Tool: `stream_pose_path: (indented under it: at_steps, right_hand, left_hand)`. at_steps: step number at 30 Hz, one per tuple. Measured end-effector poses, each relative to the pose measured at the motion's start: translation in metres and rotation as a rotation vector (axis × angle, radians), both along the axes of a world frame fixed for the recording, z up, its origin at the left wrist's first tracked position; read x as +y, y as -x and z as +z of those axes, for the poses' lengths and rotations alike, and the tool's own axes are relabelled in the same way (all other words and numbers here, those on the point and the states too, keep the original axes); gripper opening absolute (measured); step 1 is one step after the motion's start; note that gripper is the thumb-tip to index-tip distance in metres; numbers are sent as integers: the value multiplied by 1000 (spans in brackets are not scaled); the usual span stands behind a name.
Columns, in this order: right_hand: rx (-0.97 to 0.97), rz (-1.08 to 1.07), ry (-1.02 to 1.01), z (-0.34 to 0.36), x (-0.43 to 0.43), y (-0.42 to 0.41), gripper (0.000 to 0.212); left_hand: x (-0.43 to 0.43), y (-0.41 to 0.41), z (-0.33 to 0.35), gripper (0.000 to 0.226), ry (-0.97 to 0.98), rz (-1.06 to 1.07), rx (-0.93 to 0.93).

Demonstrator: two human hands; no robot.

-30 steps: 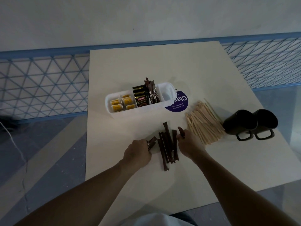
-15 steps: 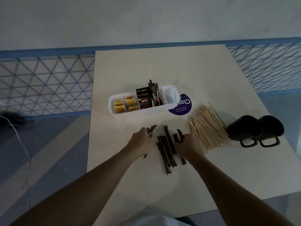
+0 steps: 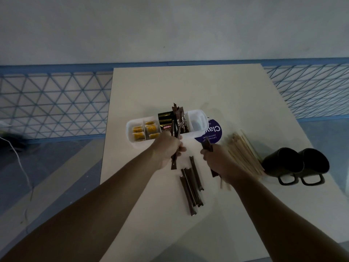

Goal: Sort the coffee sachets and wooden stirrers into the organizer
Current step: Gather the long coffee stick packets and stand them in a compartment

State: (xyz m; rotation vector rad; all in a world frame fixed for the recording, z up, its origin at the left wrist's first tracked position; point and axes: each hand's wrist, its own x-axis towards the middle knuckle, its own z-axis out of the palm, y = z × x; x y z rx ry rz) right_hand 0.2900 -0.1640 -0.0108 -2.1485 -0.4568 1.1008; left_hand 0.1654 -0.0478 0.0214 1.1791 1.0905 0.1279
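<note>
A white organizer is seen across the middle of the table, its long side parallel to the far edge. Its two left compartments are filled with yellow packets. Black sachets are stood in the next one, and brown stick sachets are stood upright beside them. The rightmost compartment is turned too far from the camera for its contents to be told.

The left hand is held just in front of the organizer, fingers curled tight around a few brown sticks. Their upper ends are raised in front of the black sachets and their lower ends hang below the fist. The right hand is held nearer the right edge, fingers closed around another brown stick, whose top points toward a round purple sticker lying at the organizer's right end.

Between the two forearms, a small bundle of loose stick sachets is left flat on the table, laid roughly lengthwise toward the near edge. A loose pile of wooden stirrers is spread just right of the right hand, partly covered by the wrist. Two black mugs are set side by side at the right edge, touching, handles turned toward the near edge.
</note>
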Motion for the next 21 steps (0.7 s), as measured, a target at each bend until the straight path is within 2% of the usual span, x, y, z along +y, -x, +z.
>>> stream_pose_path:
  at_steps: [6, 12, 17, 21]
  right_hand:
    - [149, -152, -226, 18, 43, -17, 17]
    - [105, -192, -485, 32, 79, -25, 18]
    - [32, -206, -533, 24, 107, -32, 19]
    - [3, -207, -533, 16, 121, -34, 16]
  left_hand:
    - [21, -26, 8, 20, -118, 167, -60]
    - [33, -45, 8, 16, -238, 307, -90]
    - [41, -55, 2, 11, -357, 344, -57]
    - [45, -61, -4, 18, -433, 312, -3]
